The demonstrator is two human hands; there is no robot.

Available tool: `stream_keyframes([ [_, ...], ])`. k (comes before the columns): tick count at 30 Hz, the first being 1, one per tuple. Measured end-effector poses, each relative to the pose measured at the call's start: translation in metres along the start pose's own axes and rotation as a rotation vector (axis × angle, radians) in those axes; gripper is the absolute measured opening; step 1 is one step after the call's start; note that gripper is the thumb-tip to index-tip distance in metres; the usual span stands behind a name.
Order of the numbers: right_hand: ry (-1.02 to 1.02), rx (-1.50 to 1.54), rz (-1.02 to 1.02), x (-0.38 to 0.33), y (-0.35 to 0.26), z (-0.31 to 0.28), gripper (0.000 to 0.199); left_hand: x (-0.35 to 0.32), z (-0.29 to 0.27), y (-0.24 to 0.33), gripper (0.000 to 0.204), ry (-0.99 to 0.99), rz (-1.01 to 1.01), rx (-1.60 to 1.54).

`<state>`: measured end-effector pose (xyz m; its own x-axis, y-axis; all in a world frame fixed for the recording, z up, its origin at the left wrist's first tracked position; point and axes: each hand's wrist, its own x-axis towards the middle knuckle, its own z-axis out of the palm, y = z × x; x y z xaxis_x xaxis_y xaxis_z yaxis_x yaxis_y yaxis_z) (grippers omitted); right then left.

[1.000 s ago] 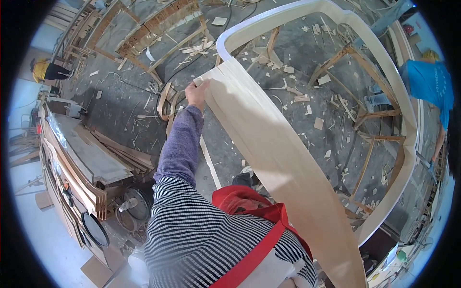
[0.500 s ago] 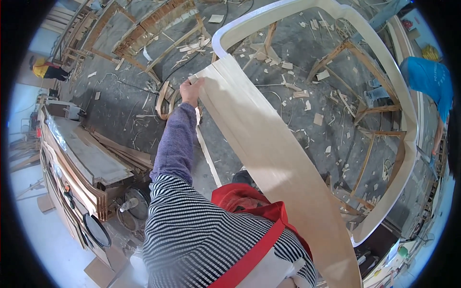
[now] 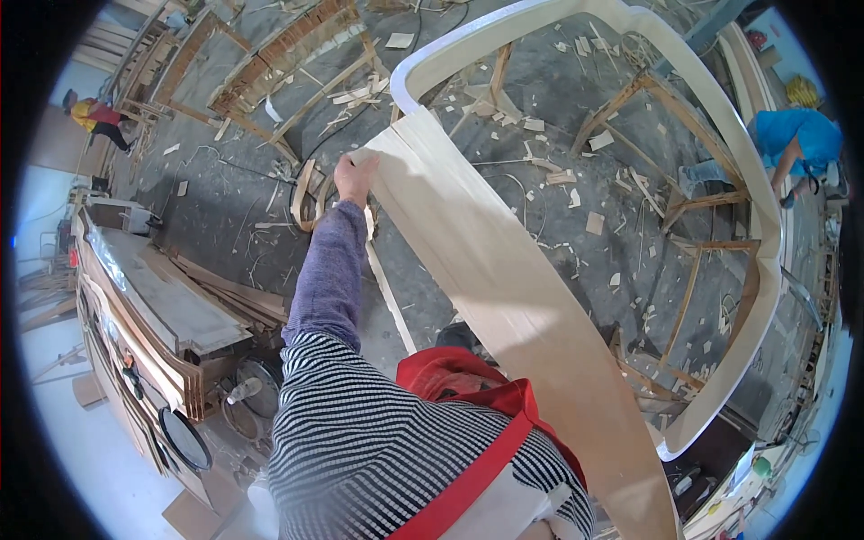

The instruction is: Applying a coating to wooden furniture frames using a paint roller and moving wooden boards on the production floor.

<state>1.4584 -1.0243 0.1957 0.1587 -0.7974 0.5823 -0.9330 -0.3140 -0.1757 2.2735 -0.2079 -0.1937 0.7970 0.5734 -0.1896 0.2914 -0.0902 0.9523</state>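
My left hand [image 3: 355, 175], arm stretched out, is closed on the far left corner of a long pale wood veneer sheet [image 3: 490, 243]. The sheet slants from that corner down past my right side to the lower edge. My right hand is out of sight. Just beyond the sheet's far end stands a large curved frame [image 3: 768, 216], a pale band with rounded corners, propped on wooden supports [image 3: 706, 205].
Wood scraps [image 3: 596, 222] litter the grey floor. Stacked curved panels [image 3: 180, 360] stand at the left, with wooden forms [image 3: 288, 58] at the far left. A person in blue [image 3: 792, 139] bends beyond the frame; another person [image 3: 101, 117] is at the far left.
The person in blue has shifted, both arms now lower beside the frame. The veneer sheet and my left hand have barely moved.
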Motion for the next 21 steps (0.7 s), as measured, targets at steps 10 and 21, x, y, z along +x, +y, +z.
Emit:
stream_keyframes([
  [10, 0.014, -0.01, 0.049, -0.004, 0.021, 0.012, 0.032, -0.038, 0.03, 0.047, 0.058, -0.112, 0.992, 0.882],
  [21, 0.034, -0.025, 0.092, 0.019, 0.029, 0.031, 0.031, -0.047, 0.056, 0.053, 0.056, -0.361, 0.949, 1.035],
])
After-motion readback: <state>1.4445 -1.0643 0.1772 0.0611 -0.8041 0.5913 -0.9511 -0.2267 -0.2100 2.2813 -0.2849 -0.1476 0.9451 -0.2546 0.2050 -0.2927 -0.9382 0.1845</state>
